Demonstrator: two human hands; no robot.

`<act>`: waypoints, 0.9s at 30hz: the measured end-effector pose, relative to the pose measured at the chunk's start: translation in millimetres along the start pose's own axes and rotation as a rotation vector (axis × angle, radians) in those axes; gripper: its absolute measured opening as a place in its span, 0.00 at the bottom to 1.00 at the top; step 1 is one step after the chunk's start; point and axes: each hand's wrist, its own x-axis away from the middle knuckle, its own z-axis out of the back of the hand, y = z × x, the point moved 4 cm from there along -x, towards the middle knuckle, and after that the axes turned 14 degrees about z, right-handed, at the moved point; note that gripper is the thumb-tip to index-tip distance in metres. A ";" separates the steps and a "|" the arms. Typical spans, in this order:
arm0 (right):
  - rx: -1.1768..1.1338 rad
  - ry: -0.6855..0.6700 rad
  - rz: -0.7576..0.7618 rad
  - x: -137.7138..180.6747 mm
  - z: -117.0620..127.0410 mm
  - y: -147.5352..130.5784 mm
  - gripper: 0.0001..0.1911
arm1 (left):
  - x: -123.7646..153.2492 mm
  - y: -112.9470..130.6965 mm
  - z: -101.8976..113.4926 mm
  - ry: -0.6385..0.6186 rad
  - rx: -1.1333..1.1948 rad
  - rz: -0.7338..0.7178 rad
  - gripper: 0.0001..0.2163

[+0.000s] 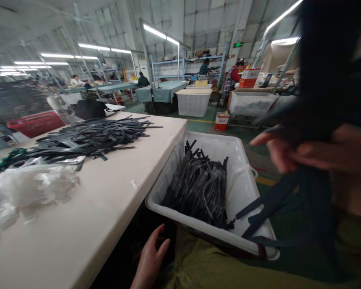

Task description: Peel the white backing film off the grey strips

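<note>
At the right, close to the camera, my right hand [333, 150] is closed around a bundle of dark fabric strips [311, 200]. The bundle is blurred; its upper part rises past the top of the view, and loose ends hang over the tub's right corner. My left hand [152, 255] is at the bottom centre, beside the table edge and in front of the tub, fingers apart and holding nothing. Between table and right hand stands a white plastic tub [240, 160] with a heap of dark, partly gathered strips [198, 188] inside.
A pale table [114, 208] runs along the left, bearing a pile of flat dark strips [96, 134] and crumpled clear plastic [33, 188]. A red basket [37, 123] lies beyond. Farther back are white bins [194, 102], a red-white can [222, 121] and several people at worktables.
</note>
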 end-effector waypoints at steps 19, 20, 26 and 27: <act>-0.438 -0.848 -0.238 74.6 -330.7 103.1 0.34 | 53.9 69.0 56.7 0.219 0.776 -0.007 0.22; -0.402 -0.851 -0.214 75.2 -331.3 106.6 0.34 | 51.8 68.9 56.9 0.213 0.801 0.008 0.22; -0.324 -0.815 -0.292 77.7 -334.7 132.0 0.34 | 44.3 67.3 66.2 0.237 0.719 0.017 0.23; -0.324 -0.808 -0.320 78.0 -334.0 133.0 0.34 | 44.4 69.1 69.0 0.225 0.677 0.011 0.22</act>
